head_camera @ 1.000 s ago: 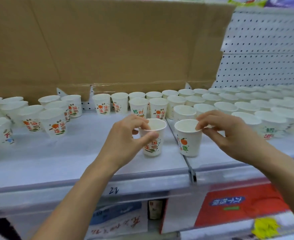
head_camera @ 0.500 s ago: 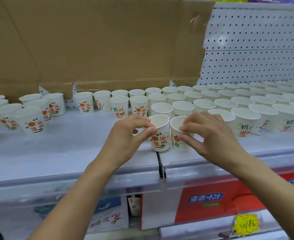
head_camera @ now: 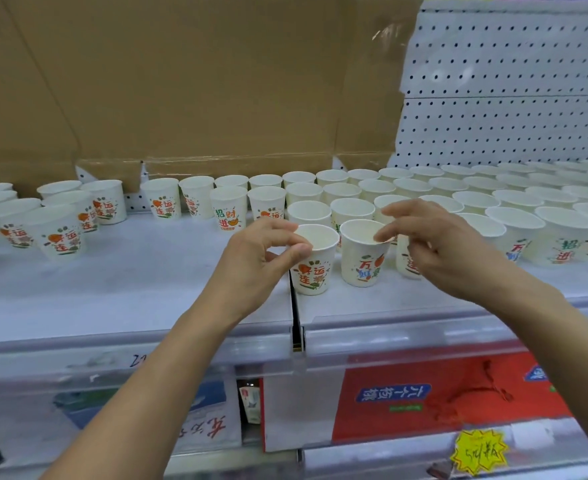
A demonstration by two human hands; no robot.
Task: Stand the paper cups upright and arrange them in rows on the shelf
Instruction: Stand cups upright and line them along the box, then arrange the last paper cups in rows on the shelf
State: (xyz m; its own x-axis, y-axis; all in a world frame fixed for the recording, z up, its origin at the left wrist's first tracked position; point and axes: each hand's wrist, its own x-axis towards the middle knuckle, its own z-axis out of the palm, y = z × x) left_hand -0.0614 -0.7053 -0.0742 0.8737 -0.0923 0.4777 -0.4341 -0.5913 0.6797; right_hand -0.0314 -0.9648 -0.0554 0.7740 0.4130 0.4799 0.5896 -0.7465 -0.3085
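Note:
Two white printed paper cups stand upright at the front of the shelf (head_camera: 129, 299). My left hand (head_camera: 254, 268) pinches the rim of the left cup (head_camera: 311, 268) between thumb and fingers. My right hand (head_camera: 437, 247) touches the rim of the right cup (head_camera: 361, 261) with a fingertip, its fingers loosely bent over it. Behind them, upright cups (head_camera: 351, 209) fill several rows running to the right. A looser group of cups (head_camera: 57, 233) stands at the left.
A brown cardboard sheet (head_camera: 181, 81) lines the back of the shelf, with white pegboard (head_camera: 510, 91) to its right. A seam (head_camera: 294, 320) splits the shelf in front of the left cup. Below, a red box (head_camera: 441, 396) and other packages sit on a lower level.
Both hands have slid their cups to the right, up against the front of the rows. The right hand has loosened from a pinch to a fingertip on the rim.

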